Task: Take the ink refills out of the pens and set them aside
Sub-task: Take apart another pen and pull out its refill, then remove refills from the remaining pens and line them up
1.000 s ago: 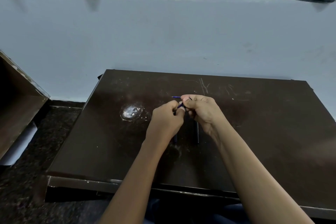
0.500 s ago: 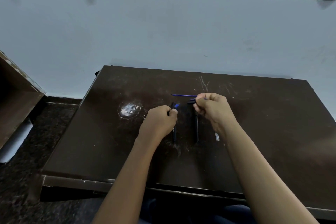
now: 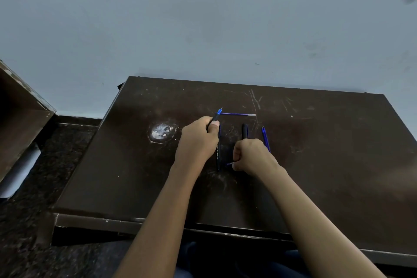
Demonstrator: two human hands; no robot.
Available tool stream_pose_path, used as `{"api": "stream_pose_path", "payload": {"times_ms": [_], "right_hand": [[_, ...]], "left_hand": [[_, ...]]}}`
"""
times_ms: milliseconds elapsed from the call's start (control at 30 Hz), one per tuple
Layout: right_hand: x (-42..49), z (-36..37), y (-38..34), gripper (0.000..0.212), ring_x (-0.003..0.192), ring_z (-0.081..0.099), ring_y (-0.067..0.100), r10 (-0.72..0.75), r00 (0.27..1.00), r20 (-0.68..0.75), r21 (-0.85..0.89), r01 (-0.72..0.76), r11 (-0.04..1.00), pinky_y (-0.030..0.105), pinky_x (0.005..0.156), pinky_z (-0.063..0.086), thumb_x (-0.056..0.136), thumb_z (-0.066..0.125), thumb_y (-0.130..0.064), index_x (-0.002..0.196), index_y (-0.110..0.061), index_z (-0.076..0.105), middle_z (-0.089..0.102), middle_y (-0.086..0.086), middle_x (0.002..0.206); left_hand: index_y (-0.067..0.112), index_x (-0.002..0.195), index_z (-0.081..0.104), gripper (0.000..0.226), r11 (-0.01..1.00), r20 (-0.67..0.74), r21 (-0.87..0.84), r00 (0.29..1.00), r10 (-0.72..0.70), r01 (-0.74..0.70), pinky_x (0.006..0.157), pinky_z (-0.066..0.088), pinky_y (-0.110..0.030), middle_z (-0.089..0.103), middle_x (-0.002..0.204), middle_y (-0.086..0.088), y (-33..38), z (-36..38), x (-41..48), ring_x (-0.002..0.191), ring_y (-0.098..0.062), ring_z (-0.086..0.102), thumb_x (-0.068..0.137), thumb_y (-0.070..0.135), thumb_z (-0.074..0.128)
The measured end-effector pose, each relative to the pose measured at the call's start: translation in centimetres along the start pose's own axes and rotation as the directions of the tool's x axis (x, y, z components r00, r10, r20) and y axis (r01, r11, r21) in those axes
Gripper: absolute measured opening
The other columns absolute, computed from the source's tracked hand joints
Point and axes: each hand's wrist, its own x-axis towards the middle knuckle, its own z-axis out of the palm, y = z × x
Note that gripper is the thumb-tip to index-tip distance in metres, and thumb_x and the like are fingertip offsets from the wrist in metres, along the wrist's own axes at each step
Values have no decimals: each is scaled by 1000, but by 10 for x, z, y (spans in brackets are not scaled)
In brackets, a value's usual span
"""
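Left hand (image 3: 198, 140) at frame centre grips a black pen (image 3: 216, 117), blue tip poking up. Right hand (image 3: 252, 156), fist closed, pinches a small blue-tipped piece low on the desk (image 3: 327, 165). A loose blue refill (image 3: 237, 114) lies crosswise just above both hands.

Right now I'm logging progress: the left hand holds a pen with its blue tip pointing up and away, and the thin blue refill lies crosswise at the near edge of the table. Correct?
One detail is wrong. The head view shows the left hand holding the pen tip up and away, but the thin blue refill lies crosswise toward the far side of the table, beyond both hands, not at its near edge.
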Motion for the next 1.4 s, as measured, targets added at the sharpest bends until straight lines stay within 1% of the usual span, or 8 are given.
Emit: {"api": "stream_pose_path", "payload": {"times_ms": [133,233,367,467,567,833,1100,1400], "right_hand": [[4,8,1,33,102,58,25,5,1000,14,-35,-4,999,39,86,55,79,73,-26,109,-13,63,59,12,114],[6,7,0,31,103,58,25,21,1000,21,-30,-21,999,40,86,55,80,73,-27,106,-13,64,61,12,111],[3,-10,0,14,97,64,19,38,991,-131,261,-3,965,29,84,53,83,68,-20,94,-12,70,69,5,99],[-2,-23,-4,8,78,62,11,132,958,-253,686,81,723,22,72,48,84,66,-23,82,-17,71,69,-2,81],[-6,-28,-10,15,69,54,9,137,980,-145,914,79,398,25,65,46,83,70,-29,75,-17,70,64,0,74],[-9,-31,-17,14,53,49,7,195,981,-15,985,-20,174,19,50,39,77,77,-27,72,-16,68,57,-2,58],[-11,-29,-22,18,48,52,4,246,965,92,989,-117,89,16,44,36,75,78,-28,73,-16,64,62,-7,48],[-10,-30,-24,11,44,56,-1,151,988,27,999,-32,35,11,45,41,86,67,-20,81,-10,67,63,-4,58]], "left_hand": [[11,110,62,31,999,17,-24,999,-30,30,58,38,-18,69,97,-9,2,1,0,86,-20,62,100,28,38],[8,110,62,31,997,41,-37,997,-61,62,59,40,-20,68,101,-9,3,2,1,83,-18,59,99,24,38],[8,101,64,27,995,61,-85,997,-53,58,63,47,-26,69,94,-7,2,4,1,76,-15,64,97,22,41],[12,95,64,22,993,93,-114,995,-25,35,55,45,-16,69,81,-1,0,5,1,59,-3,58,96,24,46],[19,92,62,16,996,158,-88,987,7,7,50,39,-9,67,75,5,0,6,0,58,-1,57,96,26,49],[16,90,67,22,998,180,-38,983,46,-40,51,42,-4,70,79,4,6,10,-5,61,2,55,96,29,50],[7,84,69,32,999,89,-1,995,38,-38,63,48,-29,73,83,-11,7,17,-7,77,-25,67,96,30,50],[13,76,65,34,994,112,-99,993,-35,46,55,35,-21,58,63,4,11,17,-1,59,-7,51,99,27,44]]}}
